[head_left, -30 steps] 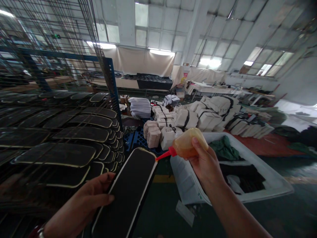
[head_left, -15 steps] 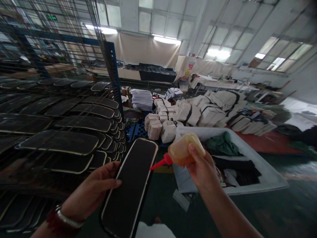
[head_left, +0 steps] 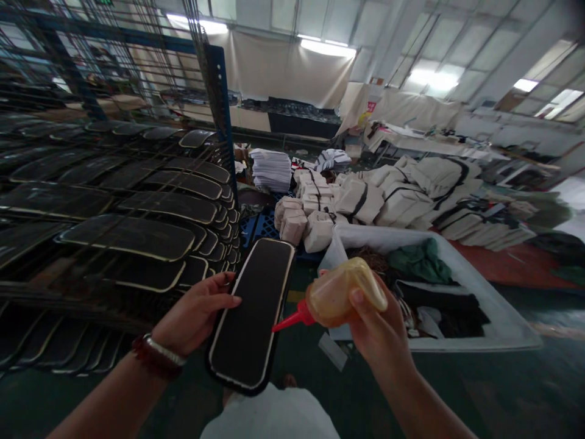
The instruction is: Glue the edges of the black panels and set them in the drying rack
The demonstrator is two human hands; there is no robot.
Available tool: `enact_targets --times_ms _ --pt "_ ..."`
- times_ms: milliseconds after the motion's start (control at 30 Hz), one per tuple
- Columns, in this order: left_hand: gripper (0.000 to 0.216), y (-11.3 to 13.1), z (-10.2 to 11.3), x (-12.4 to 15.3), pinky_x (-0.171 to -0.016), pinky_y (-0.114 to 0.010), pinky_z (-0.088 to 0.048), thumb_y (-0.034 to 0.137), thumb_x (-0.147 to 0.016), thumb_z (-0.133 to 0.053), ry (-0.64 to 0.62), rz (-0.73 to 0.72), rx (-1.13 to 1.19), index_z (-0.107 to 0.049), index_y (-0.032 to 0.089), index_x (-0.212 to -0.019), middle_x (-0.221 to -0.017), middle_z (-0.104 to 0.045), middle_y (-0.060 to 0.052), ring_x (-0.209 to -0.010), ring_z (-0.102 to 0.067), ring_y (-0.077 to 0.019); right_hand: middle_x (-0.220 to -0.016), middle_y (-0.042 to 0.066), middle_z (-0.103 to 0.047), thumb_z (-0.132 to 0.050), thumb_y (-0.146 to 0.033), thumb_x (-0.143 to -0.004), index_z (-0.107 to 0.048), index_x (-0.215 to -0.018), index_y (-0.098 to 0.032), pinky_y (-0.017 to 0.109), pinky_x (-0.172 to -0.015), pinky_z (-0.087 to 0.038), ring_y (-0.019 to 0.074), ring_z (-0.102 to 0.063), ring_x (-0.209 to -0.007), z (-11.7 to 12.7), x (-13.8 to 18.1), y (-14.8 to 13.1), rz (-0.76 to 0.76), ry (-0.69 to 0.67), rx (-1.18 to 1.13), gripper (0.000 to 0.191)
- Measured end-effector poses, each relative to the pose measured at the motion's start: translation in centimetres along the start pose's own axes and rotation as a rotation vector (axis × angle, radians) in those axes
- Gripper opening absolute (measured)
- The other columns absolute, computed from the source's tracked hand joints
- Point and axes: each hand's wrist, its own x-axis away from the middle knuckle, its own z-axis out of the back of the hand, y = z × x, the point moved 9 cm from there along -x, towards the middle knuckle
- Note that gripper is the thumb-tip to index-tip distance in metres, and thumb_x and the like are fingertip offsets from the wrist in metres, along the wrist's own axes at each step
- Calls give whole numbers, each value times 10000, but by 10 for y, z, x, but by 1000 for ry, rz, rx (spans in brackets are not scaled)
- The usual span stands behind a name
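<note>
My left hand (head_left: 196,314) grips the left edge of a long black oblong panel (head_left: 253,311) with a pale rim, holding it out in front of me. My right hand (head_left: 377,332) squeezes a soft yellowish glue bottle (head_left: 340,292) whose red nozzle (head_left: 290,318) touches the panel's right edge about halfway down. A red and silver bracelet sits on my left wrist.
A wire rack (head_left: 114,201) on the left holds several rows of the same black panels. A white tub (head_left: 479,292) with dark and green cloth stands at the right. Behind it lie wrapped pale bundles (head_left: 365,201) and a paper stack (head_left: 272,167) on blue pallets.
The panel has drawn nearer to me and the nozzle has slid down its right edge from the top corner to mid-length. My view has tilted downward.
</note>
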Motion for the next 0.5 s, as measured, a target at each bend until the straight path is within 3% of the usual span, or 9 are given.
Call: enact_targets --times_ms 233,500 --pt "389 4 2 -10 -678 -343 -653 -52 -707 -697 62 -37 41 -636 125 -1048 -859 -787 -90 -733 -778 -244 -1099 137 -728 -854 -425 -829 -681 -1164 -244 492 -823 -597 377 -681 -1033 -7 8 1 -39 -55 67 419" --pt "450 -3 10 -25 -689 -322 -653 -71 -684 -691 131 -32 218 -653 145 -1077 -896 -803 -79 -721 -783 -228 -1088 123 -725 -868 -394 -821 -680 -1169 -258 560 -871 -591 391 -672 -1064 5 8 -3 -8 -25 41 418"
